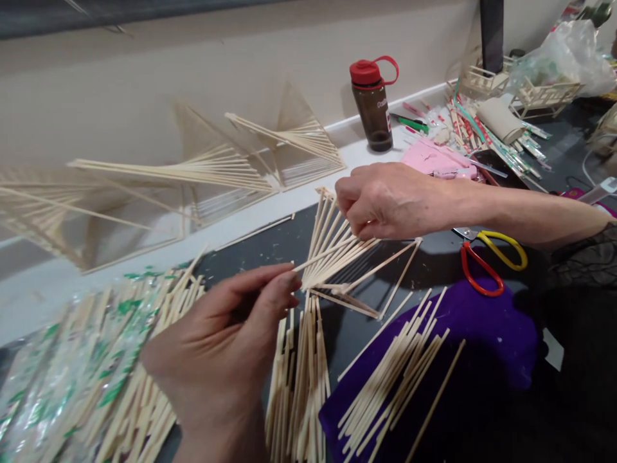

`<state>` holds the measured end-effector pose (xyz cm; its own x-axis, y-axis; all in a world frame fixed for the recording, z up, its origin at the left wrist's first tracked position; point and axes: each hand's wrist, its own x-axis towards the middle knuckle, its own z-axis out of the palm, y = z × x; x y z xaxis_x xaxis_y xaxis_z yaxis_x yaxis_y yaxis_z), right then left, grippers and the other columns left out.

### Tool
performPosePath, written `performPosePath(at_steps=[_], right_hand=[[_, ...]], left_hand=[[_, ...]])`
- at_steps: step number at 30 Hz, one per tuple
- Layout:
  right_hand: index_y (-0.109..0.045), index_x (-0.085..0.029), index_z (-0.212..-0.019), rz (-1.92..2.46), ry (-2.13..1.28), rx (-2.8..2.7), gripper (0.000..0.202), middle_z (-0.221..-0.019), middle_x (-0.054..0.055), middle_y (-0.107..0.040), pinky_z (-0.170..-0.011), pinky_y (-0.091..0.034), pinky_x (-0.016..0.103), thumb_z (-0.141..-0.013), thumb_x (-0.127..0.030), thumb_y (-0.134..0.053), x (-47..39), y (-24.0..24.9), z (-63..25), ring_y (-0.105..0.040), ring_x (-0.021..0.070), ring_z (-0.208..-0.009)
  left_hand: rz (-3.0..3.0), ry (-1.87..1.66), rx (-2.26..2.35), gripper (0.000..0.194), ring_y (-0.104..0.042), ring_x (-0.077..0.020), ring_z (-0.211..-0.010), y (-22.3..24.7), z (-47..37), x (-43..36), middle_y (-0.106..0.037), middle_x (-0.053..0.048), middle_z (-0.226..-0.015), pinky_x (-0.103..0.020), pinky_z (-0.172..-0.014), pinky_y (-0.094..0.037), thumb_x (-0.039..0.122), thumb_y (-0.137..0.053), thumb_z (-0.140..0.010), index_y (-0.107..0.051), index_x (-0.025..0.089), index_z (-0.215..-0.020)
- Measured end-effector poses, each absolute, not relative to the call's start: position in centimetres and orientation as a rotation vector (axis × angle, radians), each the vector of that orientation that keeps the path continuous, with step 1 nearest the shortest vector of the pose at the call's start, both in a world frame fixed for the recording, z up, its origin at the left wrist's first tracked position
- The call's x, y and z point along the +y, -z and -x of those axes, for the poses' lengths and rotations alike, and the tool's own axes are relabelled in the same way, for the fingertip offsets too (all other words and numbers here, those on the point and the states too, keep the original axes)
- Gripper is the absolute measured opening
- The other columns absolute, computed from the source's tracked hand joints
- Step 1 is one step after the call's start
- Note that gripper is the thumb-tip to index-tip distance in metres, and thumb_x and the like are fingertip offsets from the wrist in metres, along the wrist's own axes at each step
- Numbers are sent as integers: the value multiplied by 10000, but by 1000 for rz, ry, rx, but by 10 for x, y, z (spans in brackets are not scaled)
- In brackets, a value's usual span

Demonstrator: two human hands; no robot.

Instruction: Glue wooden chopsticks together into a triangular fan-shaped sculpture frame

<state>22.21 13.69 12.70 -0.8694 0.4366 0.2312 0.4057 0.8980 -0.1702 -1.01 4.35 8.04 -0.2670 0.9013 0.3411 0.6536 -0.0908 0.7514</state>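
Note:
My left hand pinches one end of a thin bamboo chopstick between thumb and forefinger. The other end of that stick runs under my right hand, whose fingers are closed on it; their tips are partly hidden. Beneath both hands is a fan-shaped frame of glued chopsticks, its sticks meeting near my left fingertips. A triangular part of this frame reaches to the right on the dark table. Below it, a bundle of loose chopsticks lies beside my left wrist.
Loose chopsticks lie on a purple cloth, near red-and-yellow-handled scissors. Plastic-wrapped chopsticks fill the left. Finished twisted stick frames lean along the wall. A red-lidded bottle and a pink glue gun stand behind my right arm.

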Motion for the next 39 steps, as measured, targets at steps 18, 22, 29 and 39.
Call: performPosePath(at_steps=[18,22,29,39], right_hand=[[-663,-148,-1181,887,-534,-2304,282,-1164,59,-659,-988,-457,350,-962,-242,-512,132,-101,-250,-592,170,-1080],[-701,-107,-1084,1142,-868,-1987,261,-992,63,-713,-878,-495,315,-919,-220,-534,135,-74,-273,-629,152,-925],[-740,-143,-1028,1341,-1230,-1832,234,-999,67,-747,-845,-515,306,-871,-179,-570,131,-37,-280,-658,158,-888],[-736,-165,-1081,1271,-1468,-1866,304,-1045,55,-753,-874,-520,285,-792,-140,-645,130,-27,-278,-673,158,-936]], left_hand=[[-1177,-1262,1859,220,-562,-62,-441,-79,7,45,-686,30,-557,-114,-438,-461,337,-812,-533,-767,198,-698],[-1202,-1213,1853,236,-552,-57,-438,-73,12,47,-674,37,-546,-106,-442,-459,356,-811,-536,-772,202,-710],[-1258,-1197,1846,239,-553,-55,-447,-72,5,49,-679,34,-555,-102,-455,-466,369,-820,-553,-784,216,-734],[-1280,-1096,1955,260,-548,-50,-468,-75,1,55,-696,29,-574,-79,-441,-416,412,-813,-525,-790,241,-719]])
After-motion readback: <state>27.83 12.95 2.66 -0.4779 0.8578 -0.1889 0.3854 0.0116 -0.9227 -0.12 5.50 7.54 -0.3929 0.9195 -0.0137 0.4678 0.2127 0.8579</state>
